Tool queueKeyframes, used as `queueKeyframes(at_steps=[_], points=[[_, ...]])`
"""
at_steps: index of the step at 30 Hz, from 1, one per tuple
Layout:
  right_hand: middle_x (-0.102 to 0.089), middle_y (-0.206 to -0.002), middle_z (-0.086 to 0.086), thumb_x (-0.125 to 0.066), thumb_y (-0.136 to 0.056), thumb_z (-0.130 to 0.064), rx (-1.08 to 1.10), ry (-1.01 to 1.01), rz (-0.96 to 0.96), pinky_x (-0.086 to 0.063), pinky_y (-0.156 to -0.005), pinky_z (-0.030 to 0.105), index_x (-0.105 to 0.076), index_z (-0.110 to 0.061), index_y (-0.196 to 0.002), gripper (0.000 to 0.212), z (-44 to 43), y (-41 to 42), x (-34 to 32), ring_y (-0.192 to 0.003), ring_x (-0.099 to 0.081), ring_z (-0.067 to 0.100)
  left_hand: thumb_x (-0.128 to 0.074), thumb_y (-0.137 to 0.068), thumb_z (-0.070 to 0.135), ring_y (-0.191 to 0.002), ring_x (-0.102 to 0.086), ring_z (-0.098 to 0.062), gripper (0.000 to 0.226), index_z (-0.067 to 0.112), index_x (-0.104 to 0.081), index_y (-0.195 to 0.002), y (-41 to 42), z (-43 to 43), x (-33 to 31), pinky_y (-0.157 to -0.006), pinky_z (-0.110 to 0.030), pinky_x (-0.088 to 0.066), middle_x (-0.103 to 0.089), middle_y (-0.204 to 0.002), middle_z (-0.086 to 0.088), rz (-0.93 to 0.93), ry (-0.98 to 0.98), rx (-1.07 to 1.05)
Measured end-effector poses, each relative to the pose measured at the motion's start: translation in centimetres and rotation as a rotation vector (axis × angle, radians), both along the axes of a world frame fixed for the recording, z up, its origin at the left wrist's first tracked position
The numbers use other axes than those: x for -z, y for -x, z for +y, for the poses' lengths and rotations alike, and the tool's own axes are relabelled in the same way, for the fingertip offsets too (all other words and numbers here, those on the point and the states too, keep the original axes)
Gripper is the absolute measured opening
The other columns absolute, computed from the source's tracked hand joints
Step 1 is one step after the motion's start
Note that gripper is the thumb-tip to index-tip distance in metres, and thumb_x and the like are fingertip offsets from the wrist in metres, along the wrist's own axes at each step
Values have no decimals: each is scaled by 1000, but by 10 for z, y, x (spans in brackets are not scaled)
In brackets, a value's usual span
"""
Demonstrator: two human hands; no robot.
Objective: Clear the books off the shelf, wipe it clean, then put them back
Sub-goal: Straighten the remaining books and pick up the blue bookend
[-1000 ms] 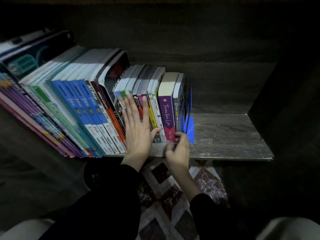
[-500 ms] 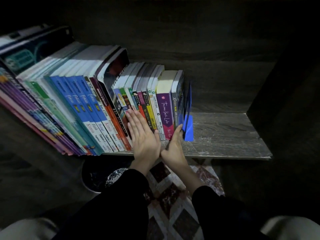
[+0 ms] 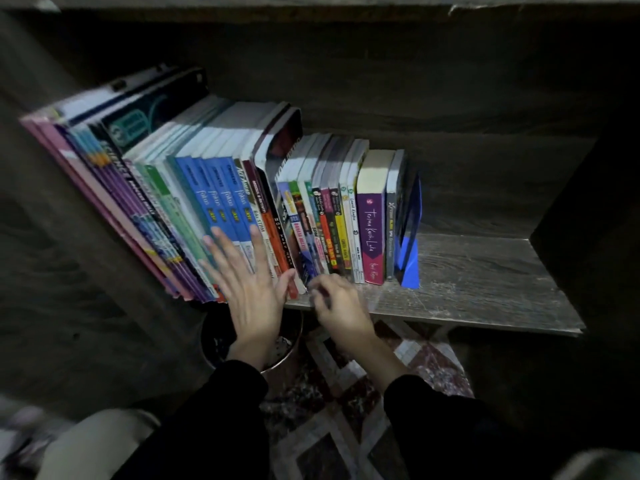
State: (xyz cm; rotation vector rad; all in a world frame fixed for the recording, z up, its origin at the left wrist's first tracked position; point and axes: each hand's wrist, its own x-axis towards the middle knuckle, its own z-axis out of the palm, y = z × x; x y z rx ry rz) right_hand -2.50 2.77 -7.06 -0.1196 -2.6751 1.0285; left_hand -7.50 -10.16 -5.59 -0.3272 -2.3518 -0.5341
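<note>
A row of books stands on the wooden shelf (image 3: 485, 271), leaning left. It includes tall blue textbooks (image 3: 221, 199), slim paperbacks (image 3: 325, 223) and a purple novel (image 3: 371, 233). A blue bookend (image 3: 410, 251) stands at the row's right end. My left hand (image 3: 249, 289) lies flat, fingers spread, against the lower spines of the blue and orange books. My right hand (image 3: 337, 303) is at the shelf's front edge below the slim paperbacks, fingers curled and blurred; nothing shows in it.
The shelf's right half is bare wood up to the dark side wall (image 3: 588, 220). A round dark bin (image 3: 249, 344) sits on the floor under the shelf, beside a patterned rug (image 3: 346, 410). Dark panelling closes the back and left.
Both hands have shifted left along the row. The left hand moved from the slim paperbacks to the blue and orange books; the right hand left the purple novel and bookend for the shelf edge.
</note>
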Motion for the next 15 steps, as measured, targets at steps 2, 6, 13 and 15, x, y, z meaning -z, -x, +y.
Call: queueKeyframes(at_steps=[2,6,13,15], points=[[-61,-109,4,-49,-93,-13,-65,-3,-32,-46,-86,37,-56,-15,-114,22,-13,5,-5,-102,-55,21,-55,-71,71,-133,1,-57,116,23,17,-148,6,-15,-3,-107,-65,2,-5,-142,-48,-37,-24,-31],[-62,-101,6,-51,-93,-8,-60,118,-98,-46,-78,32,-46,-14,-118,26,-31,13,-6,-94,-58,22,-40,-52,91,-128,3,-68,130,27,22,-146,24,-34,-10,-102,-72,0,1,-138,-53,-90,-37,-45],[-59,-95,1,-54,-93,-9,-27,176,-52,-45,-76,30,-47,-16,-115,25,-38,14,3,-89,-56,17,-40,-45,93,-127,9,-63,135,28,24,-145,37,-40,-8,-105,-65,12,20,-137,-44,-78,53,-31],[-57,-97,-1,-56,-91,-9,6,164,-23,-49,-82,37,-48,-16,-117,28,-40,14,5,-92,-56,17,-37,-56,90,-134,16,-53,127,25,26,-145,35,-48,-7,-109,-56,17,38,-142,-30,-55,83,-9]])
